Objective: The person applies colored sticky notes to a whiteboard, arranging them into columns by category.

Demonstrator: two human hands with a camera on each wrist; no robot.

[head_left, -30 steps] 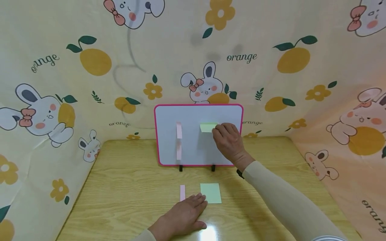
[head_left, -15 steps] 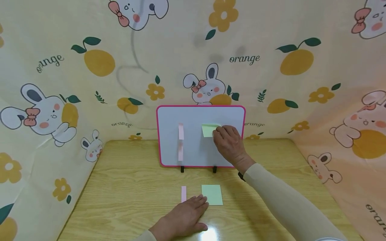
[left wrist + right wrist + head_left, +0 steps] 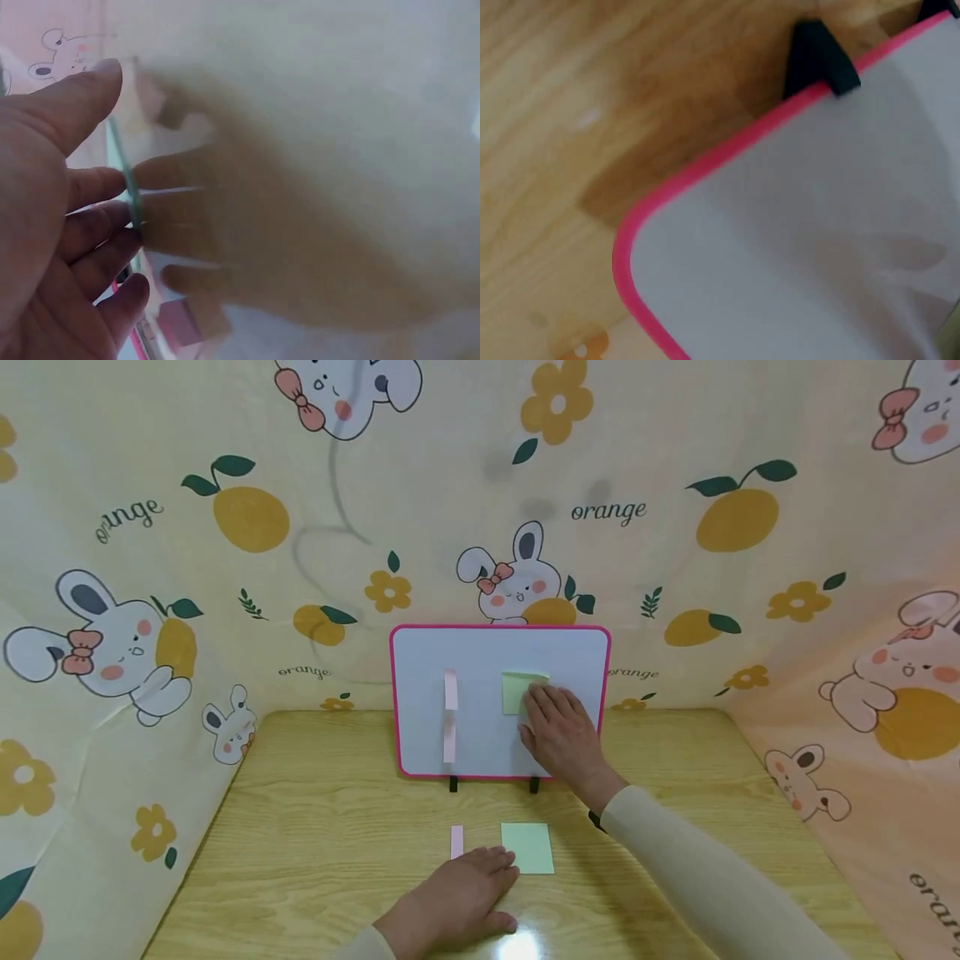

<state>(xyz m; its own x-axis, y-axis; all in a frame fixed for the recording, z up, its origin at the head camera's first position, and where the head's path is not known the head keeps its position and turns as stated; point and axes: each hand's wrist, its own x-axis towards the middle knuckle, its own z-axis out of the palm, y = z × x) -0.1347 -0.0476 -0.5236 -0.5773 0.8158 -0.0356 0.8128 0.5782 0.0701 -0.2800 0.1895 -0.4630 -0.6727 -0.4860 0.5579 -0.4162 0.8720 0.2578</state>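
A light green sticky note is on the white surface of a pink-edged whiteboard. My right hand lies over the note's right side with its fingers fairly straight, touching it. On the table, my left hand rests palm down, its fingers extended. Its fingertips reach the near left corner of a green sticky note pad; the left wrist view shows this pad edge-on by the fingers. A narrow pink strip lies just beyond the left hand, its near end covered.
Two pink strips hang one above the other on the board's left half. Black feet hold the board on the wooden table; one foot shows in the right wrist view. A patterned cloth encloses the back and sides.
My right hand has gone from pinching the green note's right side to lying over it with straighter fingers, slightly lower. The note now hangs flatter. The left hand has stayed put.
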